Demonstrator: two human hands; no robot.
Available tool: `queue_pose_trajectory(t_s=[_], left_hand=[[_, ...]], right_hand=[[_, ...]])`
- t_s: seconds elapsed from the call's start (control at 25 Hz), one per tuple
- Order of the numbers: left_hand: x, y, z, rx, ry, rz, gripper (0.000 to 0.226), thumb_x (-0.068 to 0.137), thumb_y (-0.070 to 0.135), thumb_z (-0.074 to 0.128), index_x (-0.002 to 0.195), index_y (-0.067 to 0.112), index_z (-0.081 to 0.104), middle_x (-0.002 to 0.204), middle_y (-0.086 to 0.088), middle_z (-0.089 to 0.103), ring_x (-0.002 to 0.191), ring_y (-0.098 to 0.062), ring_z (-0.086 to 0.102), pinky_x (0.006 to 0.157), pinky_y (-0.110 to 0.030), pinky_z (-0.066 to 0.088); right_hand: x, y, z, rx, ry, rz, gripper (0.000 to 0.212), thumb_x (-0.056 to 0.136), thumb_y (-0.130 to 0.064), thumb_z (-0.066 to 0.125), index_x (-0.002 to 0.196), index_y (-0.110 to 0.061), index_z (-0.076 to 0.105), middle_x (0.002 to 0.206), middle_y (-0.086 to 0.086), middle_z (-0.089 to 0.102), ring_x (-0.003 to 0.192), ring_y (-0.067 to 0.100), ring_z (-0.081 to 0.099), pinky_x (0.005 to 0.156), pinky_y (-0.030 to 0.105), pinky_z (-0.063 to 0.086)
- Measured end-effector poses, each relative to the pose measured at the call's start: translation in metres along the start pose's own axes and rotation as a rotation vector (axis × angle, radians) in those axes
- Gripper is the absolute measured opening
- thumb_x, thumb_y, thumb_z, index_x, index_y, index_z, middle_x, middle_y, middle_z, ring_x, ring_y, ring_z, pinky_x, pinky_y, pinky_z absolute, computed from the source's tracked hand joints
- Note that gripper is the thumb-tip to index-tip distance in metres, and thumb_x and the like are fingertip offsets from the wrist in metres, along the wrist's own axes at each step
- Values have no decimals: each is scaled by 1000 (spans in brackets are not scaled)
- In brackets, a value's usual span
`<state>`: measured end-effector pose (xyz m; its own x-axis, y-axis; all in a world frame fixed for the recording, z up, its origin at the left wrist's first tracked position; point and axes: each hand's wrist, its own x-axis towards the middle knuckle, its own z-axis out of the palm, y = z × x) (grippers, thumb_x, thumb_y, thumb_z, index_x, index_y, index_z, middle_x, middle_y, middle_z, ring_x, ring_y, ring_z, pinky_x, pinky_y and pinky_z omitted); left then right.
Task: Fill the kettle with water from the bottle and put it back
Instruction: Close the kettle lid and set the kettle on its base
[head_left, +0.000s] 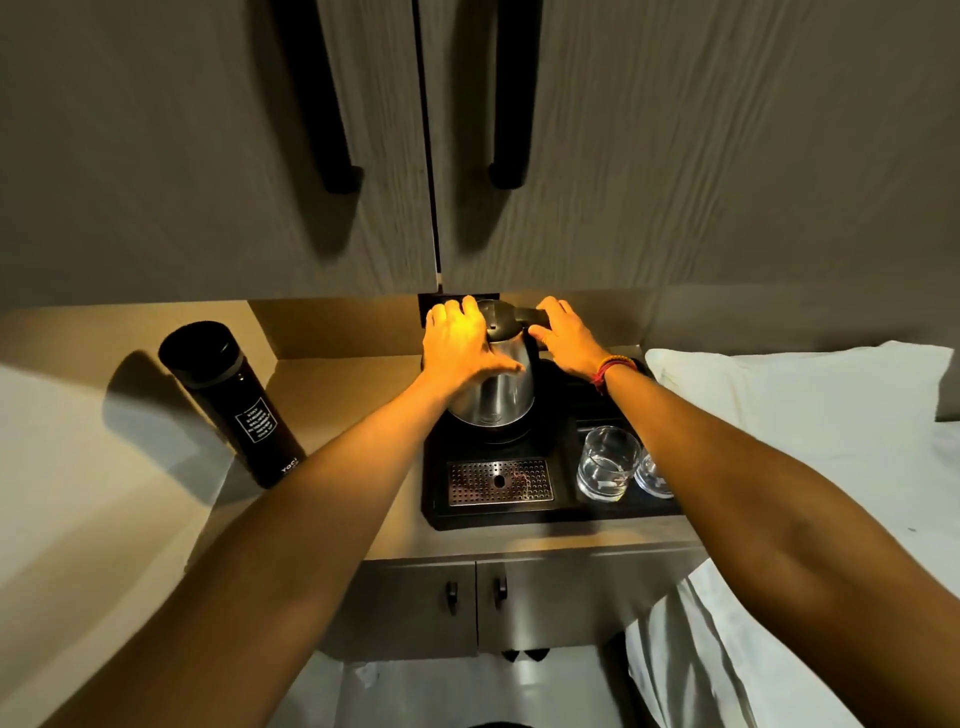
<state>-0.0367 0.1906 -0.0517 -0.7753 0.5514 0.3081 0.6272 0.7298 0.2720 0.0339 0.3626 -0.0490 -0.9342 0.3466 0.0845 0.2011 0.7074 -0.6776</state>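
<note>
A steel kettle (501, 392) with a black lid and handle stands on its base on a black tray (563, 512). My left hand (460, 340) lies spread over the kettle's left side and lid edge, fingers apart. My right hand (563, 335) rests on the black handle at the kettle's top right; whether its fingers close around the handle is hidden. A black bottle (234, 402) with white lettering and its cap on stands upright on the counter, well to the left of the kettle and apart from both hands.
The tray also holds a perforated metal drip grate (500, 481) and two clear glasses (609, 463) at the front right. Wall cupboards with black handles (511, 93) hang low overhead. White bedding (810, 415) lies to the right. Low cabinet doors (475, 597) are below the counter.
</note>
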Motion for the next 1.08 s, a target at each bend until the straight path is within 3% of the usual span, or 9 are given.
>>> queue_pose_trajectory(t_s=[0.16, 0.32, 0.48, 0.64, 1.08], left_hand=[[-5, 5, -1, 18, -10, -9, 115, 50, 92, 63, 116, -2, 52, 109, -20, 59, 102, -36, 55, 91, -45, 46], [-6, 13, -4, 1, -50, -11, 112, 51, 85, 72, 121, 1, 49, 117, -20, 57, 111, -36, 53, 95, -45, 48], [-3, 22, -5, 20, -67, 8, 110, 53, 80, 76, 123, 0, 48, 120, -20, 56, 115, -35, 53, 98, -44, 47], [-9, 14, 0, 3, -70, 6, 113, 48, 83, 76, 121, 2, 48, 118, -19, 56, 111, -35, 54, 93, -45, 51], [-15, 7, 9, -66, -78, -16, 120, 48, 84, 76, 134, 7, 43, 125, -15, 56, 113, -32, 53, 96, -46, 49]], right_hand=[[1, 4, -5, -12, -46, -45, 23, 95, -14, 50, 114, -2, 45, 123, 19, 45, 90, 23, 49, 58, 15, 35], [0, 8, -10, -25, -64, -53, 23, 96, -15, 48, 115, -3, 45, 123, 20, 45, 97, 26, 50, 75, 28, 40], [-1, 16, -13, -17, -75, -44, 21, 96, -17, 48, 114, -6, 44, 120, 18, 46, 97, 27, 51, 74, 29, 41], [-6, 19, -5, -33, -86, -74, 19, 95, -19, 48, 111, -9, 44, 109, 10, 43, 96, 28, 51, 80, 36, 43], [-20, 17, 6, 22, 11, -22, 31, 95, -27, 49, 119, -12, 40, 123, 16, 43, 105, 34, 52, 79, 37, 42]])
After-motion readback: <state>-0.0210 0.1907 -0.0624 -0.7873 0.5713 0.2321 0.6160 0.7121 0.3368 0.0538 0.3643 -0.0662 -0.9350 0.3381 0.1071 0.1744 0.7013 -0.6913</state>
